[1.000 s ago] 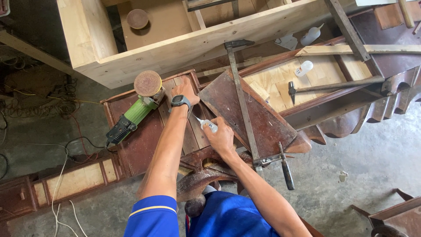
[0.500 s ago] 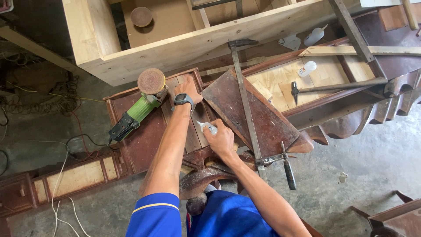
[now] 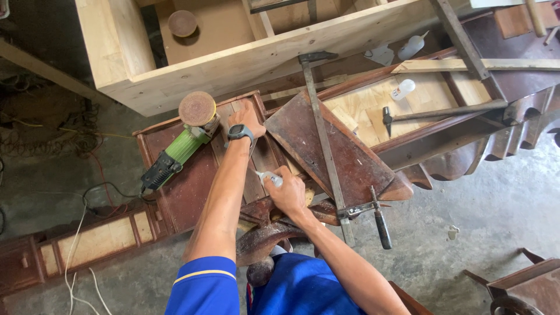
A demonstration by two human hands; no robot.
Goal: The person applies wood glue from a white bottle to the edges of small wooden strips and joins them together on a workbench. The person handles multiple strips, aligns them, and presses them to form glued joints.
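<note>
My left hand (image 3: pixel 246 118), with a dark watch on the wrist, presses flat on a narrow wood strip lying on a dark red-brown furniture panel (image 3: pixel 192 186). My right hand (image 3: pixel 287 189) grips a small white squeeze bottle (image 3: pixel 269 177), its tip pointing left onto the panel's slats. A long bar clamp (image 3: pixel 324 146) holds a dark triangular wooden board (image 3: pixel 332 149) just right of both hands.
A green angle grinder (image 3: pixel 181 143) with a round sanding disc lies left of my left hand, its cable trailing over the floor. A pale wooden cabinet frame (image 3: pixel 233 55) stands behind. A hammer (image 3: pixel 434 111) and two white bottles (image 3: pixel 403 88) lie at the right.
The view has drifted slightly. My left hand stays pressed on the wood strip, and my right hand with the bottle has shifted a little along the slats.
</note>
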